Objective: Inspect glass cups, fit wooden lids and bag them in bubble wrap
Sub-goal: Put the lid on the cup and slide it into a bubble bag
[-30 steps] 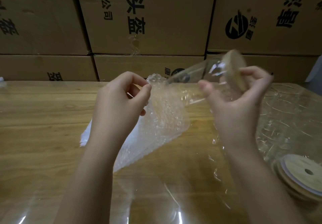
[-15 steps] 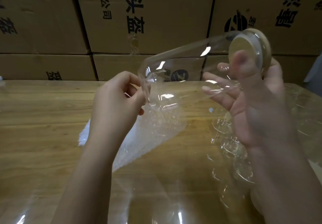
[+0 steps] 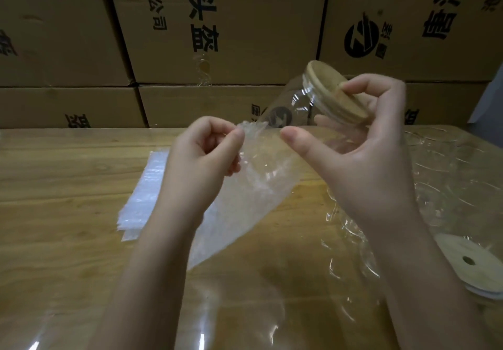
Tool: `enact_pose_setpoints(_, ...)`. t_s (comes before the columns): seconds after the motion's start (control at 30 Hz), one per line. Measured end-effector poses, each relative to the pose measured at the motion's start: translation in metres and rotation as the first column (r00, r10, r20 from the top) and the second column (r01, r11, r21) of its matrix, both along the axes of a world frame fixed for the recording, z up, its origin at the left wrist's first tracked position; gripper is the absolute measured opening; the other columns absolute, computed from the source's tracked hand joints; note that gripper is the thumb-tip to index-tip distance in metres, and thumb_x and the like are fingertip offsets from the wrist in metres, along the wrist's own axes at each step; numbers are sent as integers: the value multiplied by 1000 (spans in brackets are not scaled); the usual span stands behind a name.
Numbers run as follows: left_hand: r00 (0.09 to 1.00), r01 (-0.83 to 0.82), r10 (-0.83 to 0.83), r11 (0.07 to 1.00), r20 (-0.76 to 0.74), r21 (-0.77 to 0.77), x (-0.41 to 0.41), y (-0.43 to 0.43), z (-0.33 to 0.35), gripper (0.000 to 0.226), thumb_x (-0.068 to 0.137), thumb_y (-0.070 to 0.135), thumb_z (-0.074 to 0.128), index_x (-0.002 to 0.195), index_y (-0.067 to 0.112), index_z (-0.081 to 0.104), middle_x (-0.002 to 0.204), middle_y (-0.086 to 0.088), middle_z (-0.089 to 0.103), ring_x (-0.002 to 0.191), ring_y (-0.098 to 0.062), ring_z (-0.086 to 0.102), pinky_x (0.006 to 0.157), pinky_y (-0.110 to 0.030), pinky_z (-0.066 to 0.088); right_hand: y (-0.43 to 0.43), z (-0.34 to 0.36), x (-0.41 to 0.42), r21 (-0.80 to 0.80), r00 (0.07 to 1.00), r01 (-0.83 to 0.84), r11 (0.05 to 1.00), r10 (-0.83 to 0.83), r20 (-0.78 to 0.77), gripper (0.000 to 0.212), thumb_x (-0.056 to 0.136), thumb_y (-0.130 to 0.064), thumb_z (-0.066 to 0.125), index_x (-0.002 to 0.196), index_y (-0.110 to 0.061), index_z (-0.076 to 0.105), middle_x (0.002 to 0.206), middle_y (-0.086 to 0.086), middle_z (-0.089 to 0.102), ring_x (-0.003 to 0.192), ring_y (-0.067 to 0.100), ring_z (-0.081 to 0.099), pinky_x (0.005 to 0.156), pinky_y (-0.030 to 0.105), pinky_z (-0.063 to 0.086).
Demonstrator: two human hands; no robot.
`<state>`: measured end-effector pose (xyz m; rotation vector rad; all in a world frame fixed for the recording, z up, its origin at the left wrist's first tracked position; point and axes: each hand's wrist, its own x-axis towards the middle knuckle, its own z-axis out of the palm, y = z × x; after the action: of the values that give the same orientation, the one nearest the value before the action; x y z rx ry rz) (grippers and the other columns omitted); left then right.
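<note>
My left hand [image 3: 204, 153] pinches the top edge of a clear bubble-wrap bag [image 3: 245, 200] that hangs down toward the wooden table [image 3: 68, 186]. My right hand [image 3: 362, 148] holds a clear glass cup [image 3: 294, 107] by its lidded end, fingers curled over the round wooden lid [image 3: 326, 83]. The cup lies tilted, its base pointing down-left at the mouth of the bag, right beside my left fingers.
A flat stack of bubble-wrap bags [image 3: 141, 197] lies on the table left of my left arm. Several empty glass cups [image 3: 449, 175] stand at the right. A stack of wooden lids [image 3: 473, 265] with a centre hole sits at the right edge. Cardboard boxes [image 3: 217, 23] wall the back.
My right hand has lowered the lidded cup and shifted its grip onto the lid end, bringing the cup's base down to the bag opening. My left hand kept its pinch on the bag.
</note>
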<state>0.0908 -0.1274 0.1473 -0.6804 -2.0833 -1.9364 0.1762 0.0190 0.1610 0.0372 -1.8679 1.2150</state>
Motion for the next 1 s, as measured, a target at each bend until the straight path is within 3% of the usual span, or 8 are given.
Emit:
enact_pose_setpoints(0.13,983,139,-156,978,101,159,5,18,-7,16,91,23,63,76,28,64,78,8,60,77,-7,57,71,-21,49,5,8,7,119,981,105,987,-83,-175,60,73,-36,81,110,-34,34,121,0,52,107,13,57,85,23,48)
enact_pose_setpoints(0.23,945,182,-262,921,198,345,6,26,-8,15,90,23,61,75,23,63,71,8,62,67,-7,60,61,-22,51,9,10,10,132,967,147,980,-114,-229,59,75,-36,79,111,-30,34,119,-1,49,106,11,56,85,19,45)
enact_pose_setpoints(0.33,922,96,-242,899,302,428,1,28,-10,19,94,10,54,77,16,57,65,6,64,57,-6,61,48,-18,48,10,10,10,129,969,140,982,-109,-220,57,75,-36,79,111,-29,34,119,5,51,104,14,56,84,18,44)
enact_pose_setpoints(0.53,970,30,-60,991,234,129,-12,21,-20,16,90,13,59,76,20,62,72,5,60,72,-11,56,65,-26,48,4,8,11,175,997,19,984,-4,-81,58,72,-45,76,111,-34,35,116,-5,53,100,7,59,78,15,46)
enact_pose_setpoints(0.67,992,-6,3,1000,126,22,-13,14,-18,24,88,17,62,67,29,62,59,14,55,56,-5,49,52,-17,41,-2,1,7,234,999,17,972,-28,45,59,70,-51,75,112,-36,35,119,-11,49,101,0,55,75,12,47)
enact_pose_setpoints(0.83,994,53,-53,999,98,0,-15,4,-14,20,89,16,64,71,26,64,62,9,53,53,-2,49,45,-15,41,-4,-10,-6,304,975,22,952,-88,205,58,63,-51,72,104,-36,34,109,-17,40,100,-13,43,73,3,40)
enact_pose_setpoints(0.93,995,49,-46,998,89,-30,-15,5,-15,16,90,18,63,75,25,64,64,10,58,58,-4,55,48,-18,44,-4,-17,-14,370,951,9,929,-123,285,56,62,-52,73,101,-40,35,107,-21,36,94,-5,43,85,16,42)
enact_pose_setpoints(1.0,997,5,0,997,71,-75,-17,7,-18,14,91,20,63,78,24,63,68,7,61,64,-8,59,53,-25,49,-4,-20,-19,422,932,1,907,-154,329,54,61,-56,70,98,-45,33,104,-25,37,90,-10,34,101,38,37)
